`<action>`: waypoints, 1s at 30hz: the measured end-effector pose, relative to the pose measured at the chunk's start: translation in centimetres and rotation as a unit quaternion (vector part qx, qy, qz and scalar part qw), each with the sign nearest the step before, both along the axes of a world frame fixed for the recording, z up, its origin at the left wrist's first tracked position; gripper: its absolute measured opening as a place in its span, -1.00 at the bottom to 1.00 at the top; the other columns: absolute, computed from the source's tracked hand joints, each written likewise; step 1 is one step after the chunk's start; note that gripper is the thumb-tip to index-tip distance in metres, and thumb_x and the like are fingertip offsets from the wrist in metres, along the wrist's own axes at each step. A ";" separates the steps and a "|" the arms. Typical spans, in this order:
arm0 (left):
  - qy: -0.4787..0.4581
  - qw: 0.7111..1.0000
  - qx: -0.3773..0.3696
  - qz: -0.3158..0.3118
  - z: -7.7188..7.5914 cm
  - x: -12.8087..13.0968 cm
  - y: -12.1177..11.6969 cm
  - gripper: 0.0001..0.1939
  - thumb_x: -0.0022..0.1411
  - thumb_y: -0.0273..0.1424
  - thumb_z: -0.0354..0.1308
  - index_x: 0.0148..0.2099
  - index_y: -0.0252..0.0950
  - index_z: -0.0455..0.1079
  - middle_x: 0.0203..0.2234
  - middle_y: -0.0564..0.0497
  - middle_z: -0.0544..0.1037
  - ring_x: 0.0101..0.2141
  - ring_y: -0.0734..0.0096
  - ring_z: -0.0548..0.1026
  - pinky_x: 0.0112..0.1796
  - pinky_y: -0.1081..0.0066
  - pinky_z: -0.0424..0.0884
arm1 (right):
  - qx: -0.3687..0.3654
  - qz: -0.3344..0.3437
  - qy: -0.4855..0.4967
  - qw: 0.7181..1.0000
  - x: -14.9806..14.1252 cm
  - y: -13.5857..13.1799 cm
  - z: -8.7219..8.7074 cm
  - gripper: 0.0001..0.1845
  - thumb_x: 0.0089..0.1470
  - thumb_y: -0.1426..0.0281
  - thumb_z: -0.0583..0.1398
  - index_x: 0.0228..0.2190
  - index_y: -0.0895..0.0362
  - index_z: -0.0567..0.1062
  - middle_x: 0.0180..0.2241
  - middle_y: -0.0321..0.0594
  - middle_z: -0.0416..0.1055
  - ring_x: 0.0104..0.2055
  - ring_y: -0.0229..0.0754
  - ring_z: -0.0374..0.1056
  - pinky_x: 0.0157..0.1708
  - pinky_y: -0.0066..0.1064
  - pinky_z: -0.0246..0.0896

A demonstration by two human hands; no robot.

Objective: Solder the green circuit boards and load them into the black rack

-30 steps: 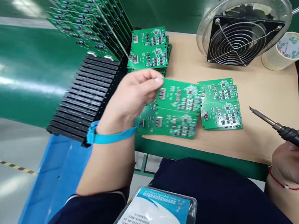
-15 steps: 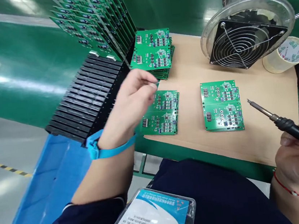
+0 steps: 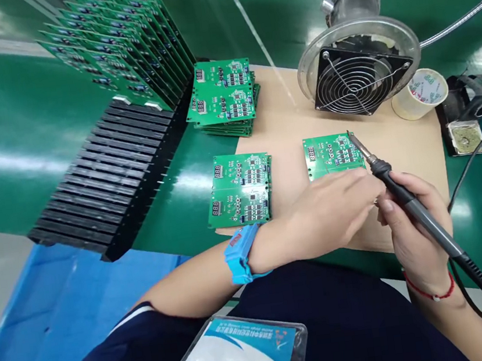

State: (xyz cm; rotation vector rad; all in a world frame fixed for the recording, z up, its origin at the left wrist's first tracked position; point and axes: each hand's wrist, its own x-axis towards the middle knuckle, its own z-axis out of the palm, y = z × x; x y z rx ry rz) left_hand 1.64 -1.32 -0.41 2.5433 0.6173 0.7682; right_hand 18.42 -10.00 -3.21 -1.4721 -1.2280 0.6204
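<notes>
My right hand [image 3: 423, 234] is wrapped around a soldering iron [image 3: 415, 209], its tip pointing up and left at the far right corner of a green circuit board [image 3: 328, 152]. My left hand [image 3: 333, 213] covers the near half of that board. Its fingertips are pinched together close to my right thumb, below the iron's grip. Whatever they hold is too small or hidden to name. To the left of the left hand lies a small stack of circuit boards [image 3: 240, 189], each with two digit displays.
Behind is a taller circuit board stack [image 3: 223, 92], beside a black slotted rack [image 3: 104, 174] with upright boards [image 3: 119, 49]. A fume extractor fan [image 3: 352, 87] hangs at the back right, near a tape roll [image 3: 421, 94] and an iron stand with sponge [image 3: 466, 135].
My left hand let go of a board over the left stack, then moved right to meet my right hand. The soldering iron moved left to the right-hand board.
</notes>
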 end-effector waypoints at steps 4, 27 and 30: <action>0.039 0.970 0.221 0.093 -0.2 -1.7 2.0 -0.75 0.48 -0.51 -0.05 -0.25 -0.25 0.39 -0.40 0.03 0.52 -0.34 0.34 0.41 -0.30 0.31 0.24 | 0.025 -0.045 0.040 0.998 1.5 0.9 0.2 -0.67 0.17 0.34 0.34 -0.01 -0.04 0.55 -0.38 -0.36 0.49 -0.48 -0.33 0.35 -0.49 -0.44 0.34; 0.049 0.950 -0.078 0.299 -0.8 -3.0 5.4 -0.77 0.22 -0.57 0.03 -0.26 -0.26 0.50 -0.43 0.04 0.45 -0.43 0.40 0.36 -0.33 0.33 0.38 | 0.031 -0.028 0.087 0.995 7.2 7.7 -1.0 -0.89 -0.07 0.39 0.33 -0.39 0.10 0.58 -0.61 -0.41 0.39 -0.63 -0.33 0.28 -0.61 -0.44 0.16; 0.045 0.951 -0.076 0.298 -1.0 -2.9 5.6 -0.78 0.23 -0.57 0.03 -0.27 -0.24 0.49 -0.43 0.05 0.44 -0.41 0.40 0.38 -0.25 0.33 0.43 | 0.014 -0.007 0.078 0.997 7.2 7.7 -1.2 -0.88 -0.03 0.37 0.34 -0.36 0.11 0.59 -0.59 -0.40 0.40 -0.61 -0.33 0.29 -0.59 -0.43 0.20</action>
